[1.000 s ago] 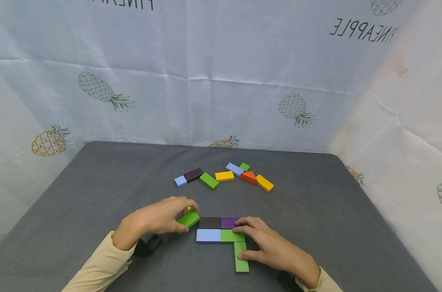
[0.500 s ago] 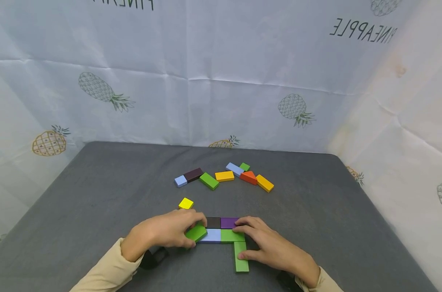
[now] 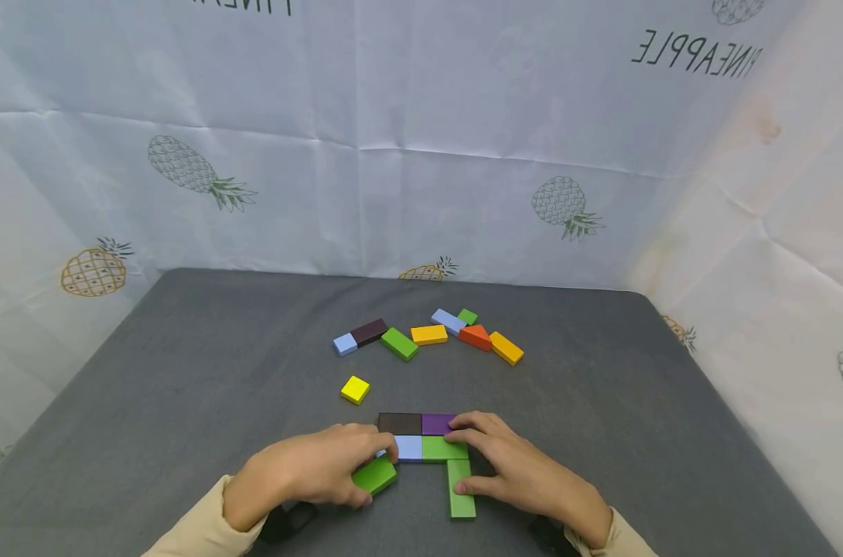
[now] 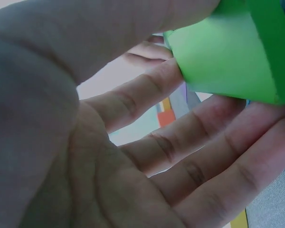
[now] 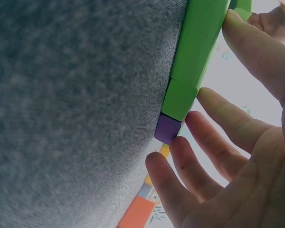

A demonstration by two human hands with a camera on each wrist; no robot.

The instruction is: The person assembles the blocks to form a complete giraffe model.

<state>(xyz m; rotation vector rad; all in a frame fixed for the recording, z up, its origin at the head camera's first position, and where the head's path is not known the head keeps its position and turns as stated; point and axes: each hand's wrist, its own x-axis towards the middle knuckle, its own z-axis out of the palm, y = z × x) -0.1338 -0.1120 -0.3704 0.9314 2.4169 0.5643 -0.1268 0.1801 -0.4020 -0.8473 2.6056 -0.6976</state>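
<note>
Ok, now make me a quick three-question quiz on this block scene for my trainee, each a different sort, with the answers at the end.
1. True or false: the left hand holds a green block while the right hand touches the blocks laid edge to edge.
2. In the head view, what adjoins the left end of the purple block?
A) the orange-red triangle
B) a dark block
C) an amber block
3. Fill in: the small square block lying alone beyond the left hand is ____.

Key: 1. True. 2. B. 3. Yellow.
</note>
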